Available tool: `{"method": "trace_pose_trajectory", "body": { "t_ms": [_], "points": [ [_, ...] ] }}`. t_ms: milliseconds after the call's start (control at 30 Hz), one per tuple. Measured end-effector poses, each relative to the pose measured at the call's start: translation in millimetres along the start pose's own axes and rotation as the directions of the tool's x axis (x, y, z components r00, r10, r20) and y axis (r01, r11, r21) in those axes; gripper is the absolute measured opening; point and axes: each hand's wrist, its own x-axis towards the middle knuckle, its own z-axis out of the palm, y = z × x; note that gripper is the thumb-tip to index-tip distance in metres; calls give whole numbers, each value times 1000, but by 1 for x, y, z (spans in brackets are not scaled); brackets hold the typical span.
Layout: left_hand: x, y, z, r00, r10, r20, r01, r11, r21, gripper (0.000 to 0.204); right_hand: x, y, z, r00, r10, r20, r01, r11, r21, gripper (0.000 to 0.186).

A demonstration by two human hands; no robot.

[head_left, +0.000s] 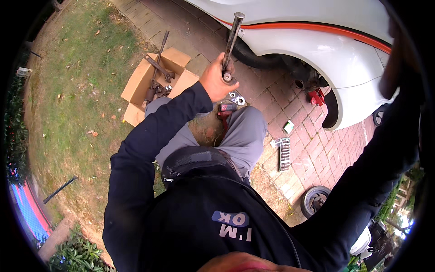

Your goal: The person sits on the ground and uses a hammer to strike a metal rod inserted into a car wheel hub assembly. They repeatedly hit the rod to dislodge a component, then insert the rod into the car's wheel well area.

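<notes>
My left hand [215, 81] grips an upright steel bar tool [234, 29] with a round socket-like end by my palm. Beneath it, between my grey-trousered knees, lie a red and black cordless power tool [224, 113] and a small metal plate with holes [236, 99]. Left of that hand, an open cardboard box [136, 86] holds several worn metal tools, including a wrench [156, 65]. My right hand [394, 68] is raised at the far right beside the white car body [353, 104], in shadow at the dark rim; its fingers are unclear.
A red jack [317, 97] sits by the car's wheel arch. On the brick paving [308, 154] are a socket rail [284, 154], a small green-white packet [288, 127] and a loose wheel [310, 199]. Grass [72, 109] spreads left, with a black bar [59, 190] lying there.
</notes>
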Motion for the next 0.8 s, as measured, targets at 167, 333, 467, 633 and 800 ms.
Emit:
{"method": "trace_pose_trajectory", "body": {
  "t_ms": [167,333,467,633,800],
  "points": [
    [-9,3,-18,999,38,24,-40,993,107,40,-26,9,19,989,-92,-117,104,990,100,47],
    [-9,-2,-4,999,7,48,-6,1000,-22,43,-58,46,18,964,250,-91,-167,836,523,57],
    [-8,-2,-15,995,94,-28,-98,975,-200,50,-75,82,53,881,471,40,-306,503,808,58],
    [-8,7,-20,997,79,-18,-80,935,-345,54,-133,110,116,881,444,162,-384,473,793,57],
    [-12,15,-15,993,55,-108,-70,987,-147,53,-175,65,235,723,558,408,-489,-4,872,51]
  ]
}}
